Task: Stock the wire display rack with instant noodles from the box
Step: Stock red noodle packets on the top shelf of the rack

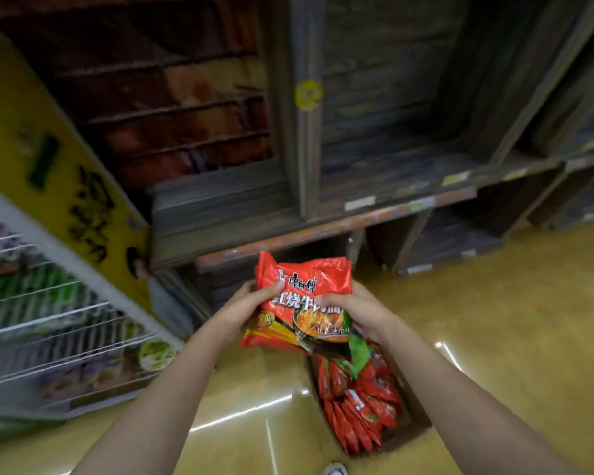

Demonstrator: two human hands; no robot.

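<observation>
Head view, looking down at a shop aisle. Dark wooden shelving [374, 132] is filling the upper half of the view, with small price labels lining its front edge and a round yellow sticker [308, 94] sitting on one upright. A glossy yellow floor [494, 320] is spreading below it. At the left, the white wire display rack [66, 323] is standing under a slanted yellow sign panel [48, 159] bearing black characters; blurred green and pale packets are lying on its tiers. On the floor at lower centre, an open cardboard box [415, 416] is holding rows of red instant noodle packets [357, 406] standing on edge. Directly above the box, both hands are gripping a stack of red noodle packets [302, 303] with a printed bowl of soup facing the camera. The left hand [244, 303] is curling round the stack's left edge, thumb on top; the right hand [354, 310] is clasping the right edge likewise. A white shoe tip [335, 469] is showing at the bottom edge.
</observation>
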